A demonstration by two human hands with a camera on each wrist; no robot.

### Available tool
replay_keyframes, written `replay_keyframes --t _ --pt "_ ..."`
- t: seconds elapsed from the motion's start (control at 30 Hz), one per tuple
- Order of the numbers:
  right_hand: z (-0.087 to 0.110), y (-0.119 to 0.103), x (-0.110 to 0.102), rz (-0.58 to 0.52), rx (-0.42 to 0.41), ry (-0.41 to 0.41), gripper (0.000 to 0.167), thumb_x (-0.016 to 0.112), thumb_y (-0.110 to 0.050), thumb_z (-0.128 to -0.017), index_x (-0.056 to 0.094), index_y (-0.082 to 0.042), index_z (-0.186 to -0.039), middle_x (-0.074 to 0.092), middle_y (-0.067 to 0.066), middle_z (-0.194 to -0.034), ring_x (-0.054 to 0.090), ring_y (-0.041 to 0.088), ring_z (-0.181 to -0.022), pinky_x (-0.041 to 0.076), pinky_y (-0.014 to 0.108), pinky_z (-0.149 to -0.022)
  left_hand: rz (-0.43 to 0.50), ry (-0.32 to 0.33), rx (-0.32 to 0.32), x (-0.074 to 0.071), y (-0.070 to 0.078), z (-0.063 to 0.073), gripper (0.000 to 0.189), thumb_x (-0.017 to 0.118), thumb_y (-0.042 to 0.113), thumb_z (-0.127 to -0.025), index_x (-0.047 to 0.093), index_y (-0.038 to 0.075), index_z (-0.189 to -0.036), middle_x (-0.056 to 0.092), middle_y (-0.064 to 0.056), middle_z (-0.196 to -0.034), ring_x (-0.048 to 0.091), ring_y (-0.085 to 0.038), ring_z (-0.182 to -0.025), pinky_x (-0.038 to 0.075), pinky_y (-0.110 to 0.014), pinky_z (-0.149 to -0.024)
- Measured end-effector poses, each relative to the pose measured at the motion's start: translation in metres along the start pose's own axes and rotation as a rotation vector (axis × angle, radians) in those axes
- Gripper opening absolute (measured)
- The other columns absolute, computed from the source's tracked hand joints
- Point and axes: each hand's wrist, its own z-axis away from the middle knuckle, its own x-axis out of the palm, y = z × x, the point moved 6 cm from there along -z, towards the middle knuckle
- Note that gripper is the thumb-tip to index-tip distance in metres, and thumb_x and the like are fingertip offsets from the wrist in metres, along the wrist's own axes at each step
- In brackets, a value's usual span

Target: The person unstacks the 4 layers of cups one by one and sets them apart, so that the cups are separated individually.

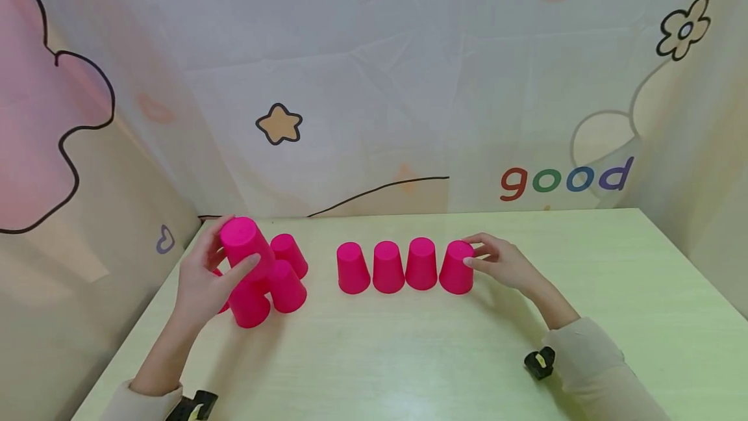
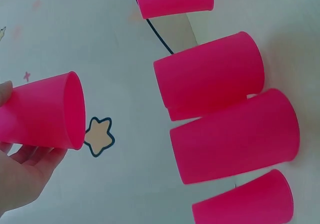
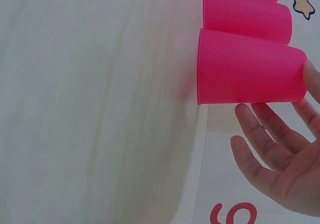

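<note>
Backdrop (image 1: 374,96): pale printed cloth across the head view's twelve o'clock, with a tan star (image 1: 279,124) at ten and "good" lettering (image 1: 565,178) at three.
Table (image 1: 380,362): light wood-toned top, filling the six o'clock side.
Sleeves: pale; left sleeve (image 1: 140,403) at seven, right sleeve (image 1: 596,356) near four.
Cup row (image 1: 390,268): four pink cups stand mouth down, side by side, between five and six.
Cup cluster (image 1: 287,291): more pink cups stand mouth down, close together, at eight; one is mostly hidden by the person's left hand.
Left hand (image 1: 204,275): at eight, thumb and fingers curled around a raised cup (image 1: 244,239).
Right hand (image 1: 505,265): at four, thumb and a fingertip at the top end of the row's end cup (image 1: 454,271), other fingers loosely spread.
Raised cup: pink, mouth down, above the cluster and apart from it.
End cup: upright on the table, between four and five.
</note>
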Motion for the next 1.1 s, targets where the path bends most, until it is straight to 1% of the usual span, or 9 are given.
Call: replay_keyframes --t 0.17,0.4,0.6,0.67,0.83,0.9,1.03,1.1 --pt "0.001 -0.001 -0.001 0.009 -0.006 0.002 0.043 0.063 -0.019 -0.086 0.048 -0.005 -0.124 0.054 0.020 -0.114 0.054 0.035 -0.100 0.051 0.044 -0.076 0.008 0.019 -0.007 -0.010 -0.006 0.005 0.066 0.069 0.001 -0.078 0.039 0.015 -0.136 0.051 0.003 -0.115 0.049 -0.007 -0.103 0.044 -0.013 -0.080" --pt "0.001 0.001 -0.001 0.009 -0.012 -0.003 0.043 0.062 -0.020 -0.086 0.049 -0.005 -0.124 0.054 0.020 -0.115 0.055 0.035 -0.099 0.051 0.045 -0.076 -0.010 0.045 -0.083 -0.024 -0.018 0.013 0.068 0.068 0.004 -0.080 0.036 0.016 -0.138 0.048 0.011 -0.114 0.048 -0.005 -0.101 0.046 -0.011 -0.073" --pt "0.000 0.001 0.000 0.012 -0.017 -0.001 0.042 0.062 -0.019 -0.086 0.048 -0.006 -0.124 0.053 0.020 -0.115 0.054 0.037 -0.101 0.051 0.045 -0.076 -0.059 0.101 -0.102 -0.038 -0.028 0.017 0.067 0.069 0.006 -0.079 0.038 0.016 -0.137 0.050 0.011 -0.112 0.048 -0.006 -0.100 0.043 -0.010 -0.077" --pt "0.000 0.001 0.001 0.011 -0.015 -0.001 0.042 0.062 -0.019 -0.086 0.049 -0.006 -0.124 0.053 0.020 -0.116 0.054 0.037 -0.101 0.051 0.045 -0.076 -0.061 0.111 -0.123 -0.042 -0.031 0.020 0.066 0.069 0.007 -0.079 0.038 0.017 -0.137 0.050 0.010 -0.112 0.048 -0.006 -0.100 0.042 -0.010 -0.077" --pt "0.001 -0.001 0.001 0.010 -0.028 -0.003 0.042 0.062 -0.018 -0.086 0.048 -0.004 -0.124 0.053 0.021 -0.115 0.054 0.037 -0.100 0.051 0.044 -0.075 -0.073 0.130 -0.205 -0.053 -0.044 0.028 0.067 0.069 0.012 -0.081 0.036 0.021 -0.139 0.049 0.009 -0.113 0.048 -0.004 -0.100 0.043 -0.009 -0.075" --pt "0.001 -0.002 0.002 0.011 -0.032 -0.007 0.043 0.062 -0.019 -0.086 0.048 -0.004 -0.124 0.053 0.021 -0.115 0.055 0.036 -0.100 0.051 0.043 -0.074 -0.087 0.137 -0.222 -0.058 -0.048 0.033 0.068 0.069 0.013 -0.081 0.035 0.022 -0.140 0.049 0.010 -0.113 0.047 -0.003 -0.099 0.043 -0.008 -0.075" --pt "0.000 -0.003 0.001 0.018 -0.023 -0.007 0.043 0.062 -0.020 -0.086 0.048 -0.005 -0.124 0.053 0.020 -0.115 0.055 0.035 -0.099 0.051 0.042 -0.075 -0.108 0.132 -0.219 -0.065 -0.054 0.039 0.066 0.068 0.013 -0.082 0.035 0.020 -0.139 0.050 0.011 -0.112 0.048 -0.001 -0.097 0.042 -0.007 -0.074" --pt "0.000 -0.002 0.001 0.021 -0.014 -0.006 0.043 0.062 -0.020 -0.086 0.048 -0.006 -0.124 0.053 0.020 -0.115 0.055 0.035 -0.099 0.051 0.043 -0.075 -0.108 0.133 -0.224 -0.067 -0.062 0.041 0.064 0.068 0.013 -0.082 0.037 0.018 -0.138 0.051 0.008 -0.111 0.049 -0.002 -0.096 0.043 -0.007 -0.074"
